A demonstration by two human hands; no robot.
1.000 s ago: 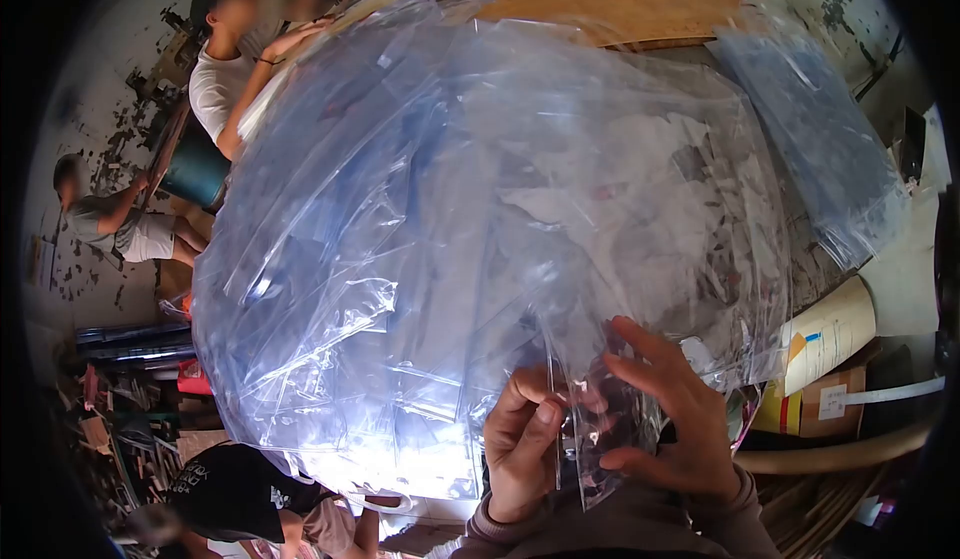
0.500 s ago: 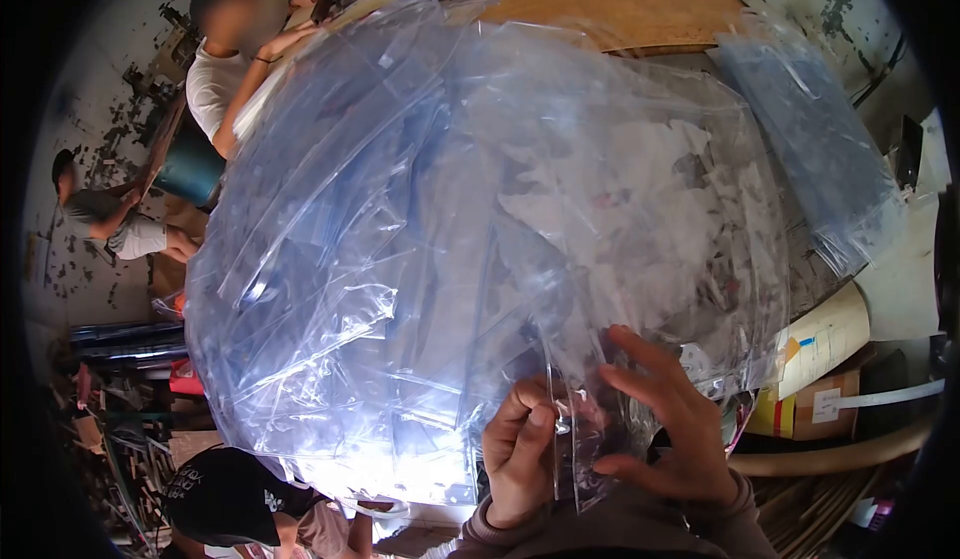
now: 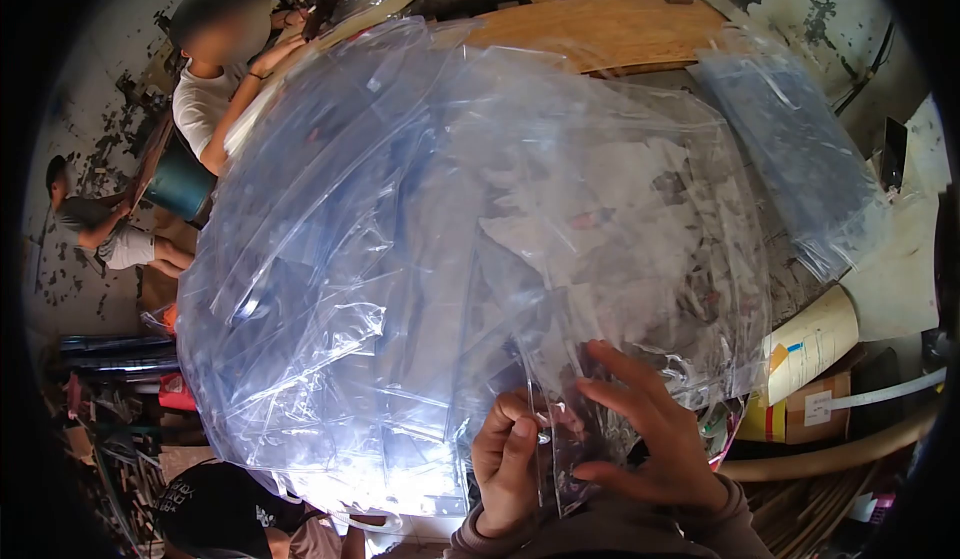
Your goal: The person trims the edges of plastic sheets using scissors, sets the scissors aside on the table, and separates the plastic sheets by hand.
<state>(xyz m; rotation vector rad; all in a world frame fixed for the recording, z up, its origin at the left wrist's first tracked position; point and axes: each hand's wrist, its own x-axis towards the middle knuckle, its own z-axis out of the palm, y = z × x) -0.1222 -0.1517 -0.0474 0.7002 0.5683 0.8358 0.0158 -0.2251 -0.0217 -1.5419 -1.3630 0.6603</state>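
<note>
A large pile of clear plastic sheeting spreads over the surface before me, bluish at the left and shiny at the lower left. At its near edge my left hand pinches a folded edge of the plastic between thumb and fingers. Just to the right, my right hand has its thumb and fingers spread apart beside a narrow clear strip. Whether its fingertips touch the strip is hard to tell.
A stack of bluish plastic sheets lies at the right, a wooden board at the back. A paper roll and a cardboard box stand at right. Several people are at the left, one in a black cap nearby.
The view has shifted slightly, so the sheeting appears lower and farther left. My left hand keeps its pinch, and my right hand stays spread. The person at the upper left has moved their head.
</note>
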